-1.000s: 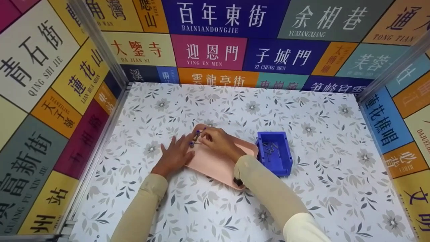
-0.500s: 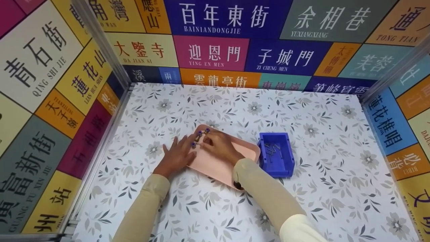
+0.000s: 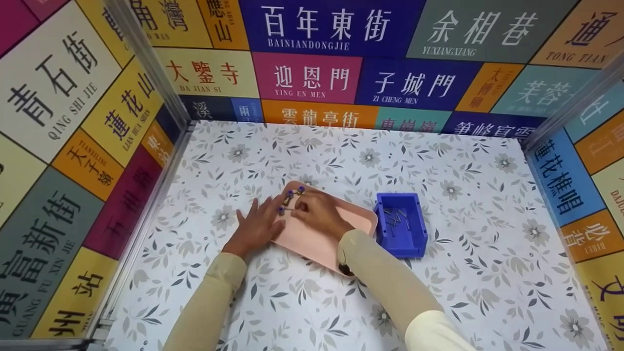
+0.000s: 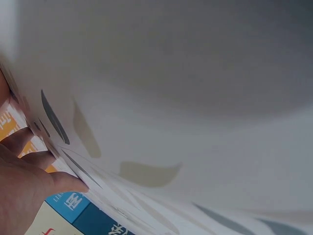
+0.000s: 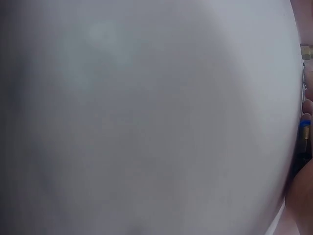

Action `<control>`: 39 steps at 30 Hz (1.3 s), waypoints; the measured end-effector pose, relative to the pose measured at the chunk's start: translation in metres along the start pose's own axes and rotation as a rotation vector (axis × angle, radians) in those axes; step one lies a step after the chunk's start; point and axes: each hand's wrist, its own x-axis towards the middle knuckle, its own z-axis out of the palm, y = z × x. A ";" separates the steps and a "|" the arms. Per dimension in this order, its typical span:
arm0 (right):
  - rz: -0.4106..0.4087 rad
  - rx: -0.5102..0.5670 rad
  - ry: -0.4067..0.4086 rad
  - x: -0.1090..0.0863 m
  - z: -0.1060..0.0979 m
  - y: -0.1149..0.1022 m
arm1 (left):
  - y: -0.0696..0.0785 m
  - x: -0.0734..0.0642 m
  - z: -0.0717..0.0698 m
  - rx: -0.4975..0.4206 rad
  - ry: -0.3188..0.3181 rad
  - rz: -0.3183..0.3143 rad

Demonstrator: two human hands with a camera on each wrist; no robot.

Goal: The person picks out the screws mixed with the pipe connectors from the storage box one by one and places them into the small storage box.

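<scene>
My left hand (image 3: 261, 224) lies with fingers spread and straight over the left edge of a pink tray (image 3: 302, 243). In the left wrist view, its fingers (image 4: 36, 159) reach out over the patterned cloth. My right hand (image 3: 317, 212) is above the tray, fingers curled, pinching a thin metal pin (image 3: 288, 209). The pin points left toward a small brass fitting with a blue end (image 3: 281, 210). Several similar brass fittings (image 3: 290, 194) sit at the tray's upper left corner. In the right wrist view, a blue-collared brass fitting (image 5: 305, 132) shows beside the fingers at the right edge.
A blue bin (image 3: 417, 222) stands right of the tray, with several thin metal pins (image 3: 397, 219) inside. A dark item (image 3: 344, 269) peeks out by the right sleeve at the tray's lower corner. Printed panels (image 3: 312, 78) wall in the floral-covered table (image 3: 468, 273).
My right hand has shifted slightly right and down from the fittings, uncovering more of them. The left hand stays on the tray's edge. The view has moved slightly.
</scene>
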 end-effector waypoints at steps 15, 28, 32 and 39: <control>-0.028 -0.024 -0.008 0.002 0.002 0.000 | 0.000 0.001 0.000 0.007 -0.009 -0.005; -0.092 -0.077 0.036 0.001 0.004 0.000 | -0.002 0.001 0.003 0.003 0.005 0.005; -0.094 -0.076 0.036 0.001 0.004 -0.001 | -0.003 0.001 0.003 0.013 0.006 0.009; -0.081 -0.097 -0.007 0.002 0.001 -0.005 | -0.004 0.002 0.004 -0.002 0.011 0.001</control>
